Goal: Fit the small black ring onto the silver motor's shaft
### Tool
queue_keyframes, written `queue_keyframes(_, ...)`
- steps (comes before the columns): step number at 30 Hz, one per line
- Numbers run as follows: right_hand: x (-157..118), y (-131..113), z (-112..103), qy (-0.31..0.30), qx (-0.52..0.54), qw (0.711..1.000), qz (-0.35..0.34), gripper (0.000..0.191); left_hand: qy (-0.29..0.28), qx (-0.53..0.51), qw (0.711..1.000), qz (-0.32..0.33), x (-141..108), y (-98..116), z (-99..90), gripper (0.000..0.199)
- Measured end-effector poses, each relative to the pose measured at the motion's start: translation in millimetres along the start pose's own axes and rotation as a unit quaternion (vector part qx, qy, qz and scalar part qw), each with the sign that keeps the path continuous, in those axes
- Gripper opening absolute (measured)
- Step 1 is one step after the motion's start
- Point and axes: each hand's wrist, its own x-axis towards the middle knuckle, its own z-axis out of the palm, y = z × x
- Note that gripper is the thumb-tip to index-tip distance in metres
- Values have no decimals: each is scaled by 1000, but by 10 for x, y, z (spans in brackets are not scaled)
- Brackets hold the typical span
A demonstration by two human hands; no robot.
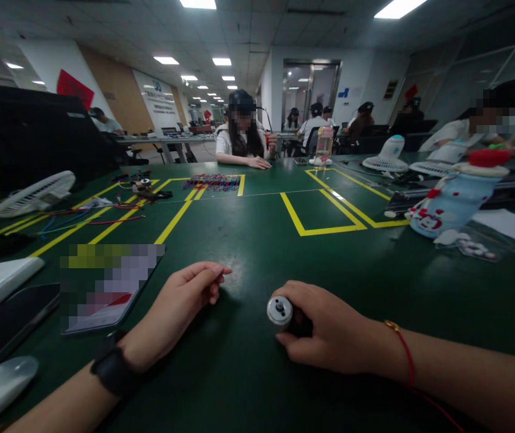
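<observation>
Right hand (329,331) is gripping a small motor (280,310): thumb is pressing along its near side, fingers are wrapping its far side. Motor is sitting at the open left end of that grip, metal end with the shaft facing up toward the head camera, dark body running down into the hand. Can't tell if its bottom is touching the green table (243,240).

Left hand (189,294) is hovering or resting left of the motor, clear of it; fingers are curling loosely, thumb lying near the index finger. No object showing in it; can't tell if the fingertips are meeting.

Pixelated flat slab (113,294) is lying just left of the left hand, mouse (0,388) further left and nearer. Yellow tape (334,230) is marking boxes beyond both hands. Blue bottle (456,198) is standing far right. Person (243,135) is sitting across the table.
</observation>
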Motion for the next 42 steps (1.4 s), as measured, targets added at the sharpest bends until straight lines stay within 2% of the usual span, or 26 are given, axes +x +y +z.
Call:
queue_keyframes(9,-5,3,-1,-1,0,1000,2,29,-11,-6,1000,-2,16,-37,-14,19)
queue_keyframes(15,-2,-1,-2,-3,3,1000,2,29,-29,39,999,3,4,-39,-24,19)
queue_keyframes(21,7,17,5,0,2,1000,5,29,-142,184,971,50,-87,73,75,16)
queue_keyframes(24,14,19,12,1,1,1000,-2,29,-172,195,964,54,-144,136,165,23)
queue_keyframes(27,22,21,20,0,-16,1000,-2,23,-183,205,958,85,-222,192,266,25)
queue_keyframes(32,34,33,34,-7,-32,999,-18,22,-157,255,944,135,-304,253,397,19)
queue_keyframes(35,37,29,40,-5,-36,999,-19,19,-134,249,948,146,-298,271,416,18)
queue_keyframes(39,35,15,38,2,-21,1000,-19,21,-101,224,958,146,-282,279,346,16)
queue_keyframes(42,29,12,27,7,-5,1000,-19,28,-104,257,950,142,-251,237,247,15)
